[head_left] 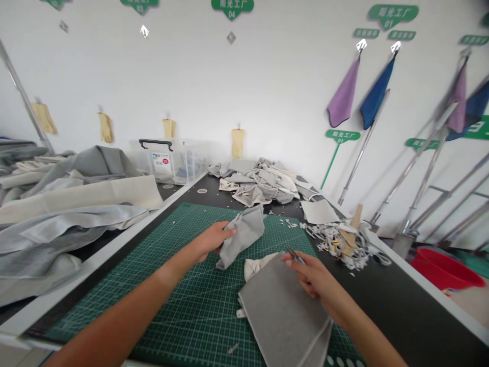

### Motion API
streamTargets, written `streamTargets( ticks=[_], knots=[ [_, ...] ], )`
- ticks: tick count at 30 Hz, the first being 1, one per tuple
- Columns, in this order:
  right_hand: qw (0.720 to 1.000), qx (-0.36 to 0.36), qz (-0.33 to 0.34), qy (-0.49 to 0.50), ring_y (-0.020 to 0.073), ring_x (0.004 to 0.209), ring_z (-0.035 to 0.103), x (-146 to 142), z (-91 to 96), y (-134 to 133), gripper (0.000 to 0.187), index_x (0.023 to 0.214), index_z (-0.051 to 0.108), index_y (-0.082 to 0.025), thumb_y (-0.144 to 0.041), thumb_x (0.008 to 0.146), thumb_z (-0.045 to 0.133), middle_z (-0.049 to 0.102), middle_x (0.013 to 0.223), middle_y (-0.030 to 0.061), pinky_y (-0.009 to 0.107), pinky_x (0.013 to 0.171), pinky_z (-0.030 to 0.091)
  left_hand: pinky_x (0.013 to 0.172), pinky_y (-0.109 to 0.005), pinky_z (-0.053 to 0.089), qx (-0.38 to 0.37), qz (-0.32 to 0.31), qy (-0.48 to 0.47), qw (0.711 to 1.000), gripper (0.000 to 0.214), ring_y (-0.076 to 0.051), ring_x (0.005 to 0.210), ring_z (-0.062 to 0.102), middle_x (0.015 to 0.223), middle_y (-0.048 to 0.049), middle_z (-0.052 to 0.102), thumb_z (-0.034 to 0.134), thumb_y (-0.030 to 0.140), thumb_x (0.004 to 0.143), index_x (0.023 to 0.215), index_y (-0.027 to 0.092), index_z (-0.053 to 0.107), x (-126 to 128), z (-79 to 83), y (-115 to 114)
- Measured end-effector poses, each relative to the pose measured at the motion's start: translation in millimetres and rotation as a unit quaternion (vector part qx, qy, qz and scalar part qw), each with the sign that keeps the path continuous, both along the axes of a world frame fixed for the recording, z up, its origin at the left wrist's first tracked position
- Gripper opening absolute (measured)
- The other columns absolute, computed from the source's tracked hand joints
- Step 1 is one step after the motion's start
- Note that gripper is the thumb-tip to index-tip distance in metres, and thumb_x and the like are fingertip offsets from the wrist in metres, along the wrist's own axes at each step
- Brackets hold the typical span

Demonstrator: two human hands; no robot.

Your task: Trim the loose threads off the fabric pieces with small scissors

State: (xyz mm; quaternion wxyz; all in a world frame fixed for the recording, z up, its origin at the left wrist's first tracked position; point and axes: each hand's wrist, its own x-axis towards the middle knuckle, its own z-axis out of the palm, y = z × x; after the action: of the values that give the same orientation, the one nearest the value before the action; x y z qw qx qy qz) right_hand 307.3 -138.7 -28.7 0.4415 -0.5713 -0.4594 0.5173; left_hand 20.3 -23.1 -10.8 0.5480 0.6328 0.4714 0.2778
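Note:
My left hand [216,238] is closed on a folded grey fabric piece [246,234], lifted above the green cutting mat [183,285]. In my right hand [311,275] is a pair of small thread snips [295,256], metal tips pointing up and left; the fingers hide most of it. Beneath that hand lies a stack of flat grey fabric pieces [280,311] at the front of the mat. A cream piece of cloth [257,266] shows at the stack's far edge.
A heap of grey and cream pieces [263,183] lies at the back of the black table. To the right are cut scraps [351,250] and a cream square [320,211]. Long fabric lengths [84,199] and a clear plastic box [164,163] are at left. A red basin [446,267] stands right.

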Motion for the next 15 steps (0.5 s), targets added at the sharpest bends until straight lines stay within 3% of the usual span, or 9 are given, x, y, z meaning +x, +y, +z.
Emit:
streamTargets(
  ticks=[3,6,8,11,13,15],
  knots=[
    [0.999,0.009,-0.003,-0.037,0.0054,0.032,0.026,2.9,-12.7,4.7,0.035,0.097,0.067,-0.019,-0.046,0.075,0.071,0.033,0.044,-0.0117,0.018,0.037,0.015,0.063,-0.031,0.050,-0.069,0.043,-0.026,0.996,0.053,-0.028,0.092,0.069,0.111,-0.0115,0.073,0.067,0.054,0.075,0.115,0.019,0.063,-17.3,-8.0,16.6],
    [0.987,0.074,-0.021,-0.140,0.0126,0.048,0.051,11.4,-22.4,7.4,0.028,0.094,0.070,-0.021,-0.044,0.078,0.068,0.055,0.056,-0.0033,0.022,0.046,0.034,0.069,-0.035,0.053,-0.046,0.092,0.055,0.993,0.047,-0.030,0.096,0.069,0.111,-0.0128,0.073,0.063,0.048,0.079,0.115,0.018,0.063,-45.7,-17.0,33.3],
    [0.962,0.104,-0.029,-0.250,0.0205,0.074,0.065,16.0,-24.7,6.7,0.027,0.097,0.071,-0.023,-0.044,0.082,0.065,0.069,0.079,0.0029,0.027,0.063,0.045,0.080,-0.038,0.052,0.055,0.154,0.187,0.969,0.041,-0.032,0.104,0.066,0.114,-0.0152,0.071,0.061,0.040,0.082,0.114,0.016,0.063,-61.0,-20.5,40.4],
    [0.920,0.084,-0.042,-0.381,0.0283,0.102,0.066,18.2,-24.0,3.7,0.035,0.116,0.066,-0.028,-0.048,0.088,0.058,0.072,0.102,0.0069,0.035,0.081,0.046,0.098,-0.045,0.044,0.254,0.229,0.336,0.878,0.038,-0.034,0.117,0.059,0.123,-0.0177,0.065,0.060,0.029,0.082,0.118,0.015,0.061,-64.1,-19.3,37.8],
    [0.901,0.059,-0.047,-0.428,0.0297,0.104,0.067,17.9,-23.6,2.7,0.039,0.122,0.062,-0.029,-0.051,0.091,0.054,0.072,0.105,0.0083,0.036,0.083,0.045,0.100,-0.044,0.042,0.331,0.188,0.323,0.867,0.036,-0.031,0.115,0.058,0.121,-0.0146,0.064,0.058,0.029,0.084,0.119,0.019,0.061,-50.9,-15.9,26.4],
    [0.888,0.051,-0.037,-0.455,0.0293,0.102,0.067,18.1,-24.7,3.5,0.035,0.117,0.063,-0.028,-0.050,0.093,0.050,0.073,0.105,0.0086,0.036,0.083,0.045,0.093,-0.038,0.046,0.340,0.073,0.249,0.904,0.033,-0.026,0.105,0.062,0.114,-0.0109,0.066,0.057,0.036,0.088,0.117,0.022,0.062,-29.9,-14.2,10.2]
  ],
)
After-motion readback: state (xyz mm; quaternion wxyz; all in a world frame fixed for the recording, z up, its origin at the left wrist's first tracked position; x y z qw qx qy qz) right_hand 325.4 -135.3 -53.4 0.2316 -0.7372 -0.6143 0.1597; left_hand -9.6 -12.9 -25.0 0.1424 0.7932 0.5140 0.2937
